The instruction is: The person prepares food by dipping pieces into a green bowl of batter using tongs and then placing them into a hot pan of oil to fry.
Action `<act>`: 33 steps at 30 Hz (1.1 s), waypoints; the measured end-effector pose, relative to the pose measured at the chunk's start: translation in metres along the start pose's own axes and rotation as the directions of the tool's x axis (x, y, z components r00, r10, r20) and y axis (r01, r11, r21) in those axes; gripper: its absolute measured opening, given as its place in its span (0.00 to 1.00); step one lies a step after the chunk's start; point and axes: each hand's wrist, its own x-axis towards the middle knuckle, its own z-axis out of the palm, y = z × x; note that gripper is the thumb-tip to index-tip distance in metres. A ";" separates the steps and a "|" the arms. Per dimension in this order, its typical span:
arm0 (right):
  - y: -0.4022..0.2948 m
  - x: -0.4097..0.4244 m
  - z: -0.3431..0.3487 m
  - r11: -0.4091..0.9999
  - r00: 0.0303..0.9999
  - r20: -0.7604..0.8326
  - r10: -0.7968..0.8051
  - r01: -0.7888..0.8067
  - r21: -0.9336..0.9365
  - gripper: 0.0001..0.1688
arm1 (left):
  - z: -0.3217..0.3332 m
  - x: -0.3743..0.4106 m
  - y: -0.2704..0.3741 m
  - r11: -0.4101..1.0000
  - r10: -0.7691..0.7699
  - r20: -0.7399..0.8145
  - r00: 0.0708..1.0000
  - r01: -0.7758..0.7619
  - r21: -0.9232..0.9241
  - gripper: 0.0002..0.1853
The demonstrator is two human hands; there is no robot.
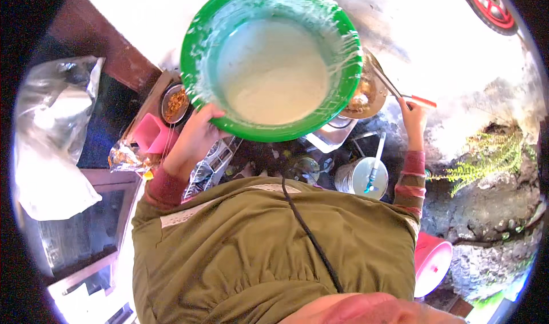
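Note:
A wide green plastic basin (pixel 266 134) fills the upper middle of the view, with pale, runny batter (pixel 274 75) inside and splashes around its wall and rim. My left hand (pixel 200 129) grips the near-left rim, thumb on top. To the right, a frying pan (pixel 379 99) with browned food in it is partly hidden behind the basin. My right hand (pixel 414 118) holds a long metal utensil with a red handle (pixel 422 101); its shaft reaches over the pan, and I cannot tell what its far end is. A metal stove (pixel 332 135) shows under the pan.
On the left are a bowl of orange-brown food (pixel 173 104), a pink container (pixel 154 133), crumpled foil packaging (pixel 124 157) and a clear plastic bag (pixel 60 139) with white contents. A bucket (pixel 347 180) stands beneath a tap (pixel 372 178). A pink bucket (pixel 433 266) and fern (pixel 489 161) are right.

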 end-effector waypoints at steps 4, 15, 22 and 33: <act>-0.008 -0.005 0.002 1.000 1.000 0.011 0.003 -0.003 -0.030 0.28 | -0.024 -0.023 -0.006 0.999 0.017 -0.119 0.993 -0.011 0.047 0.11; 0.005 -0.017 0.016 0.996 0.996 -0.041 0.078 -0.079 -0.044 0.32 | -0.073 -0.081 -0.026 0.993 0.024 -0.378 0.925 -0.066 -0.097 0.03; 0.002 -0.027 0.010 0.992 0.992 -0.027 0.127 -0.127 0.005 0.32 | -0.104 -0.096 -0.065 0.989 0.017 -0.437 0.899 -0.078 -0.123 0.03; -0.024 -0.049 0.001 0.992 0.993 0.028 0.113 -0.115 0.047 0.31 | -0.091 -0.069 -0.104 0.982 -0.014 -0.426 0.905 -0.068 -0.177 0.11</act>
